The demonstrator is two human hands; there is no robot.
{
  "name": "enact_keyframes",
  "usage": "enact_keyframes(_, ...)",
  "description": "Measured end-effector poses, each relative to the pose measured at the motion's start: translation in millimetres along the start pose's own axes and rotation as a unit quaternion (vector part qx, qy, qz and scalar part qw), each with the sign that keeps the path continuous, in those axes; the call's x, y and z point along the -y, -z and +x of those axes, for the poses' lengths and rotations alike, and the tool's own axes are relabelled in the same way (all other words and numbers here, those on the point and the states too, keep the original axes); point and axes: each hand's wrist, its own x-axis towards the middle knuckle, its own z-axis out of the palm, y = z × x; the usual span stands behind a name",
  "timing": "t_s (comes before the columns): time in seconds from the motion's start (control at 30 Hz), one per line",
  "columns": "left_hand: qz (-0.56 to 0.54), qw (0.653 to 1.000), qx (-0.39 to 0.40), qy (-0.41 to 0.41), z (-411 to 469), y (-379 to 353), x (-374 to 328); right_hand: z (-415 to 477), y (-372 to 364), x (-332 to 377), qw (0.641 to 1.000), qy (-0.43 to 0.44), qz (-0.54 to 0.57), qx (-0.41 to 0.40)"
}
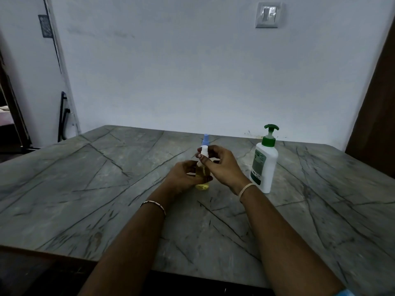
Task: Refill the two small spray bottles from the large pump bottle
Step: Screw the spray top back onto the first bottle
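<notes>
**Q.** Head view: what could have gone wrong from this position?

**A.** The yellow spray bottle (202, 185) stood upright on the table (106, 189), near its middle. The left hand (183, 175) was round its body and the right hand (222, 165) was at its white spray head (204, 151). Had the left hand's hold slackened while the head was twisted, the bottle could have spun or tipped. The yellow liquid inside could then have run over the stone top. The blue-topped spray bottle (206, 138) stood just behind the hands, where a backward sweep of the right hand could have knocked it over. The pump bottle (265, 165) stood upright near the right wrist, where an outward swing of that forearm could have struck it.

**Q.** And the grip?

**A.** The left hand's fingers were curled round the bottle's body and hid most of it, so only the base and a strip of yellow showed. The right hand pinched the spray head between the thumb and first fingers. Its other fingers were loosely fanned and touched nothing. The light was dim, so it could not be told whether the head sat on the neck or was lifted clear of it.
</notes>
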Motion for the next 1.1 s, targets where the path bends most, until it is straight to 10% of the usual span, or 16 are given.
enact_keyframes(0.4, 0.023, 1.000, -0.007, -0.008, 3, -2, 2, 1, -10, -2, 0.992, 0.008, -0.045, -0.120)
enact_keyframes(0.77, 0.014, 1.000, 0.001, -0.006, 1, 0, 3, 0, 9, -4, 0.996, -0.024, 0.061, 0.066)
enact_keyframes(1.1, 0.020, 1.000, -0.003, -0.008, 0, -1, -1, -1, -7, -3, 0.996, -0.001, -0.006, -0.094)
